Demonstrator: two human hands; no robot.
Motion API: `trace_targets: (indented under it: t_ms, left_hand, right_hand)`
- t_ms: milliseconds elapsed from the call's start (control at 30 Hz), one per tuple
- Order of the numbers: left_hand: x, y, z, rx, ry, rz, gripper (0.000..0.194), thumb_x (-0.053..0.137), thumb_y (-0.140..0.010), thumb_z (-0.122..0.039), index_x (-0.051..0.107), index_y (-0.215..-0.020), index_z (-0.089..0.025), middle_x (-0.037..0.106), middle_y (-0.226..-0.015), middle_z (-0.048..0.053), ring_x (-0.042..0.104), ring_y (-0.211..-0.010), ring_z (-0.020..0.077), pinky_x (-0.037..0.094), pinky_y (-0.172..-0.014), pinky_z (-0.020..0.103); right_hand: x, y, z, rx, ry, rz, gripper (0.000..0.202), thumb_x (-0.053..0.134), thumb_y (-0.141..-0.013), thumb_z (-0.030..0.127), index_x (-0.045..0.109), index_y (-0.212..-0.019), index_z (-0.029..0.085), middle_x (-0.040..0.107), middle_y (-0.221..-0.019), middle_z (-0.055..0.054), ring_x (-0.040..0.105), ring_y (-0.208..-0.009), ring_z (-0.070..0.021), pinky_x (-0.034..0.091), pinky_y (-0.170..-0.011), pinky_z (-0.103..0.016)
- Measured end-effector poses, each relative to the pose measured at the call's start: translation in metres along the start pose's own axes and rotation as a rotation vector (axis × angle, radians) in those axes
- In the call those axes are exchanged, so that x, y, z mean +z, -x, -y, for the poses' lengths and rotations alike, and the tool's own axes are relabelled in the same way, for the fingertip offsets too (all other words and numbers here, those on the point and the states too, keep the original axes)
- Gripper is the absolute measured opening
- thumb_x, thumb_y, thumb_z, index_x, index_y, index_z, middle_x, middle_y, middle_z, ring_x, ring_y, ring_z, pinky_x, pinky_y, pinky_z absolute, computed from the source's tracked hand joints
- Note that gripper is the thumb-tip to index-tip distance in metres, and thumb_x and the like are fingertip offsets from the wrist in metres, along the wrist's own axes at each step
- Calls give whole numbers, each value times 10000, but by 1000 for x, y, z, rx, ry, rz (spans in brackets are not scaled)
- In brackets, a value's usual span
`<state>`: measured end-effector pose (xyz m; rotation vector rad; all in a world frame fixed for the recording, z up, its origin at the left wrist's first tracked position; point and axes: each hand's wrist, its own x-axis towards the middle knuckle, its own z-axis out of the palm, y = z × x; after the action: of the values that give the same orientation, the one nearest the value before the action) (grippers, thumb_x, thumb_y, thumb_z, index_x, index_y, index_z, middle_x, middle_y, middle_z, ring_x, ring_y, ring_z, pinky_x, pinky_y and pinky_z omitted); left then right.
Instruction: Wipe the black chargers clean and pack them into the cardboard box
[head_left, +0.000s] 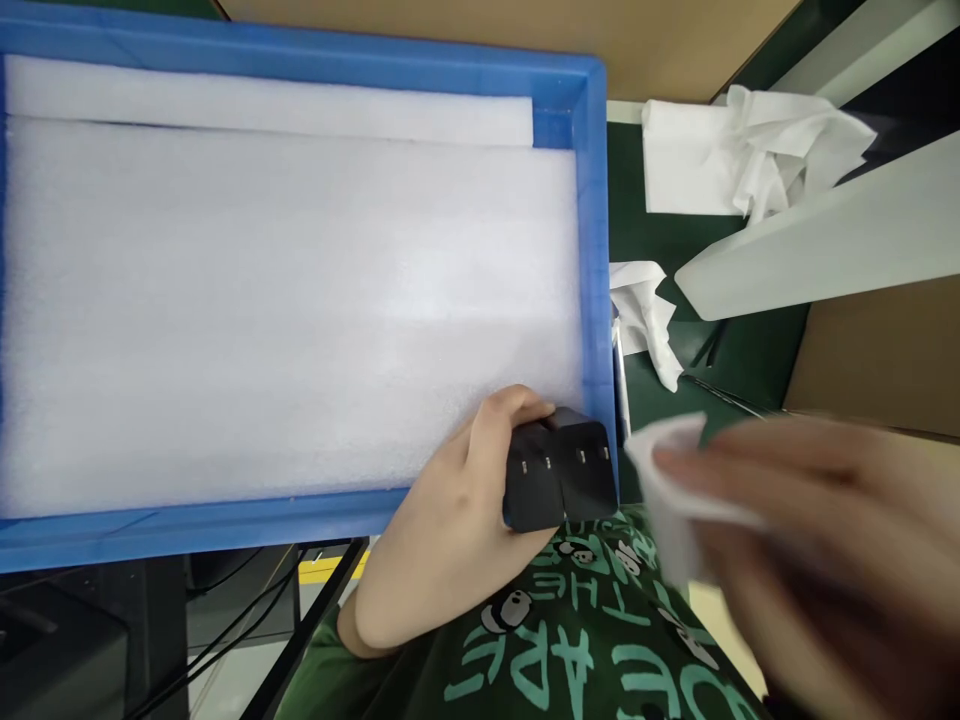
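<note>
L hand (450, 530): grasps blk. pcs. (585, 480), rounded corners, sm. pale marks.
R hand (817, 530): pinches wht. cloth (661, 468), bent, blurred, near L grip.

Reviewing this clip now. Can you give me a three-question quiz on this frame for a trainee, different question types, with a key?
1. Multiple choice: as pictured, the black item in the left hand is at which corner of the blue tray?
a) upper left
b) upper right
c) lower right

2. True or false: the right hand holds nothing.

3. Fill in the colour: the large sheet inside the tray is ____.

Key:
1. c
2. False; it pinches a white cloth or tissue, blurred in the picture.
3. white
</note>
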<state>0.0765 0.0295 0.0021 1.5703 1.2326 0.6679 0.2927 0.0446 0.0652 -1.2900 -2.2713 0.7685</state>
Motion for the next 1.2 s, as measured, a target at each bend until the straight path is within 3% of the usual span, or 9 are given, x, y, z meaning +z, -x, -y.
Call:
trace_targets:
  t_ms: [67, 233, 367, 633, 767, 900, 967, 1067, 1200]
  left_hand:
    - [0, 0, -1, 4, -9, 0, 691, 690, -774, -65, 356, -1341, -276, 634, -1300, 78, 662, -1179, 248, 590, -934, 372]
    - [1, -2, -1, -36, 1, -37, 625, 742, -803, -131, 385, -1293, -283, 640, -1235, 43, 690, -1049, 212, 583, -844, 314]
    - [2, -2, 1, 4, -21, -36, 585, 740, -817, -162, 386, -1270, -267, 629, -1238, 57, 686, -1062, 226, 571, -840, 320]
    - [0, -4, 1, 22, -43, 0, 572, 673, -802, -146, 382, -1285, -242, 627, -1170, 74, 687, -958, 229, 556, -753, 323]
    - [-1, -4, -1, 28, -20, 5, 584, 682, -802, -142, 376, -1289, -242, 632, -1199, 80, 688, -1033, 247, 570, -824, 348]
    - [0, -4, 0, -10, -4, 13, 675, 707, -788, -122, 333, -1333, -258, 637, -1249, 82, 677, -1109, 245, 567, -895, 357]
    - [0, -3, 1, -21, 27, 21, 792, 738, -787, -130, 266, -1407, -274, 646, -1276, 84, 673, -1136, 239, 563, -934, 371]
    - [-2, 2, 2, -25, 94, -3, 1038, 861, -774, -288, 139, -1520, -311, 597, -1408, 119, 628, -1265, 273, 547, -1021, 422]
    - [-5, 18, -5, -62, 49, -127, 1208, 907, -725, -475, 68, -1586, -353, 444, -1583, 147, 424, -1491, 331, 480, -1134, 482]
  right_hand:
    - [-9, -28, -18, -57, -82, -3, 383, 545, -925, 16, 697, -1195, 241, 612, -1117, -82, 645, -990, -161, 585, -811, -257]
    - [2, -74, -53, -396, -405, 412, 372, 445, -968, -34, 701, -1090, 207, 609, -1035, -45, 611, -852, -68, 495, -698, -202]
    - [6, -80, -60, -501, -361, 458, 379, 434, -943, -45, 695, -1079, 193, 640, -1029, -56, 635, -863, -85, 495, -712, -226]
    - [15, -75, -70, -594, -368, 266, 374, 445, -962, -11, 685, -1146, 210, 681, -1040, -69, 674, -886, -106, 533, -715, -242]
    - [21, -73, -75, -646, -359, 294, 391, 465, -955, -8, 679, -1196, 214, 681, -1056, -79, 682, -969, -136, 567, -767, -269]
    - [23, -65, -82, -654, -261, 156, 374, 524, -925, -15, 672, -1209, 178, 711, -1083, -95, 714, -989, -156, 605, -820, -275]
    - [21, -59, -83, -605, -231, 97, 405, 540, -907, -24, 689, -1219, 188, 720, -1074, -91, 727, -944, -154, 613, -785, -261]
    - [10, -52, -82, -471, -298, -33, 578, 564, -841, -73, 713, -1287, 262, 732, -1079, -74, 720, -885, -157, 596, -696, -256]
    - [-10, -44, -77, -258, -275, -243, 632, 629, -797, -53, 735, -1278, 343, 742, -1039, -50, 698, -870, -199, 552, -698, -328]
